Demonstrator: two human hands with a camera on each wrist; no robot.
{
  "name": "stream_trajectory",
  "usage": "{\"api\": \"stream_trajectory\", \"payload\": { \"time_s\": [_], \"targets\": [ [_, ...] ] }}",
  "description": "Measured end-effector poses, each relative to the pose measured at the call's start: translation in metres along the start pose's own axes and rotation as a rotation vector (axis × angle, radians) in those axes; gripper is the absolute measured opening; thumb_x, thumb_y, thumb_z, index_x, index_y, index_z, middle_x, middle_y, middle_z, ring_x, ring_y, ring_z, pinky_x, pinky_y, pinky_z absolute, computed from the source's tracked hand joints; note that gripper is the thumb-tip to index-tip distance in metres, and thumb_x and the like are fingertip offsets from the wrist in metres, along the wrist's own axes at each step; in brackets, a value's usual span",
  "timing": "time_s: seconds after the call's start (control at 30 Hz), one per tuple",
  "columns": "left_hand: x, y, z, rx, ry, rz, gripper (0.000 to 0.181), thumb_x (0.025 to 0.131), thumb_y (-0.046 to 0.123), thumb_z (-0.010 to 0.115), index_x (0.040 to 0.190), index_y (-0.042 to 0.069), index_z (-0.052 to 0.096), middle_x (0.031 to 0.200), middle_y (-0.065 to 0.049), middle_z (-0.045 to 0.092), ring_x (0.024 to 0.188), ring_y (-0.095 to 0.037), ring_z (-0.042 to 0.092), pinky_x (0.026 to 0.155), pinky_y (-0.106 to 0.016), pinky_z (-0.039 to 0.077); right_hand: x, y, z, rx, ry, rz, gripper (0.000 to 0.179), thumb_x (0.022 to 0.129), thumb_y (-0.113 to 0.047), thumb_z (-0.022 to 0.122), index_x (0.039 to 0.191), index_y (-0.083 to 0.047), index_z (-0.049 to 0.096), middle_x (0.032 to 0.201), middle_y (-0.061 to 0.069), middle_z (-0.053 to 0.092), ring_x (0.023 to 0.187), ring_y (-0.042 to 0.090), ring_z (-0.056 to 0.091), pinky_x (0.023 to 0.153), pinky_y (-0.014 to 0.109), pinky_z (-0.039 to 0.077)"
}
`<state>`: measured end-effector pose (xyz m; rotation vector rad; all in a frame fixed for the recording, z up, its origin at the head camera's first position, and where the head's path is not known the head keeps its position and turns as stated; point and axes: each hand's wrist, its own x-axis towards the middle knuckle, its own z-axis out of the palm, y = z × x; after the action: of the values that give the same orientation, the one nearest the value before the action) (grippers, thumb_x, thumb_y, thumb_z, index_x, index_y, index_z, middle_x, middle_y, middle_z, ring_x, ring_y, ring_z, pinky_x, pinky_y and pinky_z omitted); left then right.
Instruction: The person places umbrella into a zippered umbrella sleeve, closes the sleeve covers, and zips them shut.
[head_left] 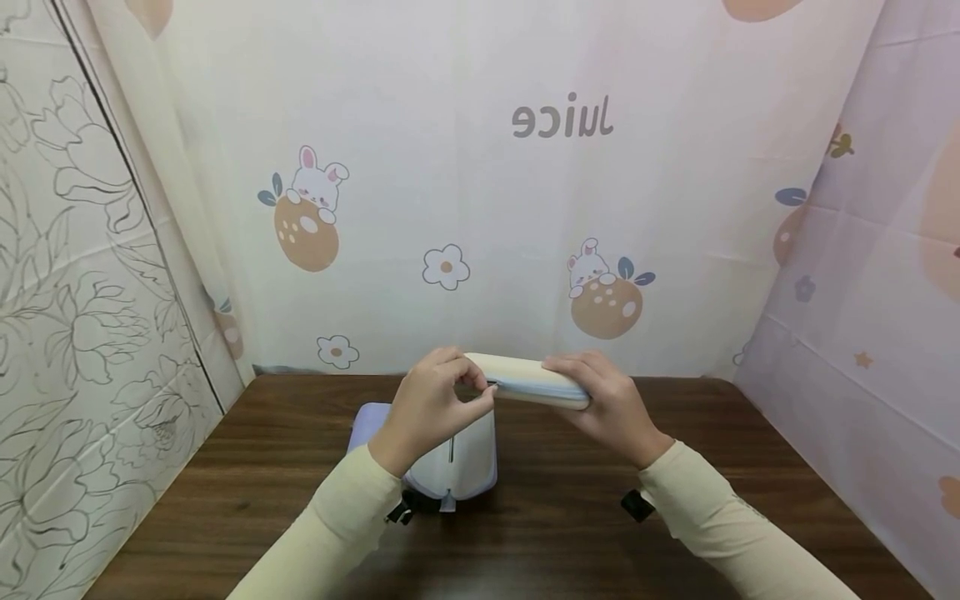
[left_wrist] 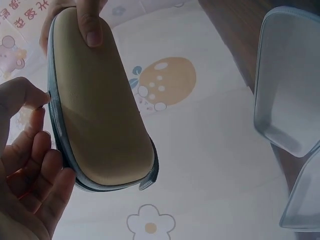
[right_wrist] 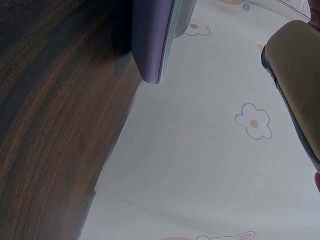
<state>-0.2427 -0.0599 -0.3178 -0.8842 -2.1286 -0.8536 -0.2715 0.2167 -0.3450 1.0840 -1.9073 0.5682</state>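
Above the table, a cream zip case (head_left: 517,372) with a blue-grey zipper is held up between both hands. My right hand (head_left: 603,396) grips its right end, the thumb lying along one broad face in the left wrist view. At the opposite end my left hand (head_left: 438,408) pinches at the zipper with thumb and forefinger; the pull itself is hidden by the fingertips. In the left wrist view the cream case (left_wrist: 100,105) stands tilted, a small fabric tab (left_wrist: 148,181) at its lower end. The right wrist view catches only part of the case (right_wrist: 300,80).
Behind the left wrist, an unfolded lilac case (head_left: 472,462) with a whitish inside lies on the dark wood table (head_left: 562,533). Its lilac outer side (right_wrist: 152,40) shows in the right wrist view. A printed curtain (head_left: 480,192) hangs along the table's back edge.
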Motion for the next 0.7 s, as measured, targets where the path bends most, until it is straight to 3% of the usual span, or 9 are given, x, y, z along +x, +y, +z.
{"api": "stream_trajectory", "payload": {
  "time_s": [0.3, 0.7],
  "targets": [
    [-0.0017, -0.0007, 0.0014, 0.043, -0.01, -0.033, 0.013, 0.08, 0.022, 0.079, 0.075, 0.023, 0.066, 0.081, 0.013, 0.058, 0.075, -0.008, 0.05, 0.059, -0.024, 0.046, -0.0015, 0.0001, 0.0005, -0.025, 0.001, -0.01, 0.045, 0.098, -0.047, 0.059, 0.123, -0.011, 0.069, 0.113, 0.006, 0.068, 0.1, 0.024, 0.063, 0.083, 0.042, 0.053],
    [-0.0033, -0.0042, 0.0013, 0.021, -0.016, -0.039, 0.014, 0.08, 0.019, 0.079, 0.076, 0.019, 0.066, 0.08, 0.011, 0.057, 0.076, -0.011, 0.051, 0.063, -0.025, 0.046, -0.0019, 0.0006, 0.0047, -0.018, 0.0, -0.012, 0.044, 0.098, -0.046, 0.059, 0.124, -0.012, 0.068, 0.115, 0.006, 0.068, 0.101, 0.024, 0.063, 0.083, 0.044, 0.054]
  ]
}}
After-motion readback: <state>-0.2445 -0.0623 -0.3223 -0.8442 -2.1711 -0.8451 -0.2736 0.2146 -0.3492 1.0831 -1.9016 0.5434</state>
